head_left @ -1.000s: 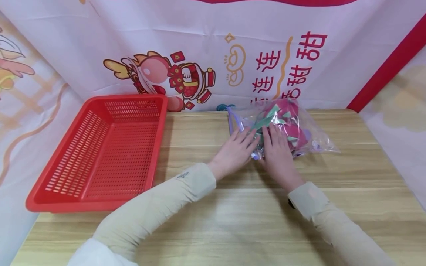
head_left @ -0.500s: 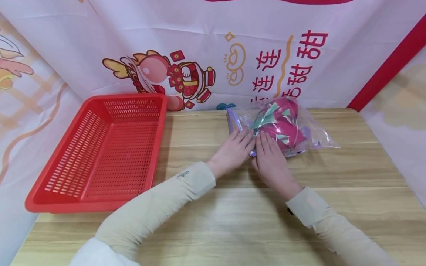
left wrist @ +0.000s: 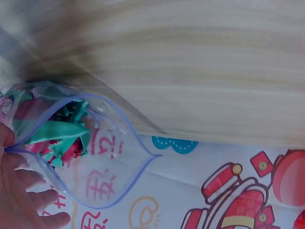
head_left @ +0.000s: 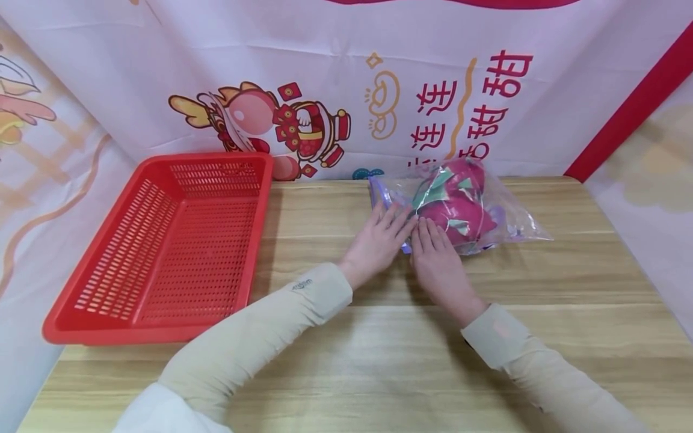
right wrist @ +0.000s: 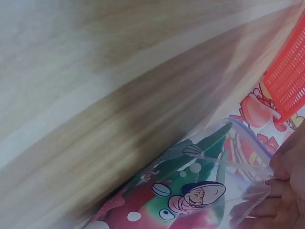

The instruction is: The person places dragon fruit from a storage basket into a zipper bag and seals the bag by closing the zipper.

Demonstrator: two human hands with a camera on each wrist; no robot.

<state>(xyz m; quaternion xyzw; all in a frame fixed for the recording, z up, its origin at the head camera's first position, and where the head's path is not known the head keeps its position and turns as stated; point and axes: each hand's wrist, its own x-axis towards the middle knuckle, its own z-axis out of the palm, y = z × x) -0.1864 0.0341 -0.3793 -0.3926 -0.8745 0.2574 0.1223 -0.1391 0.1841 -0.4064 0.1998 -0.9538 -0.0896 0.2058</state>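
A clear zip bag [head_left: 517, 219] lies at the back of the table, its lilac zip edge toward the left. Inside are pink dragon fruits [head_left: 459, 213] with green scales; whether real or imitation I cannot tell. My left hand [head_left: 373, 243] pinches the bag's zip edge between thumb and fingers; in the left wrist view the bag's mouth [left wrist: 131, 119] gapes. My right hand [head_left: 441, 264] is close beside it, at the bag's near side. In the right wrist view its thumb and fingers [right wrist: 268, 209] pinch the clear plastic, printed with a cartoon face.
A red plastic basket [head_left: 197, 258] with slotted sides stands on the left of the wooden table [head_left: 368, 361]. Behind the table hangs a white cloth [head_left: 335, 60] printed with cartoon figures and red characters. It touches the table's back edge near the bag.
My right hand has drawn back and left from over the dragon fruits to the bag's near left edge, beside the left hand. The left hand has shifted slightly left. More of the fruit shows.
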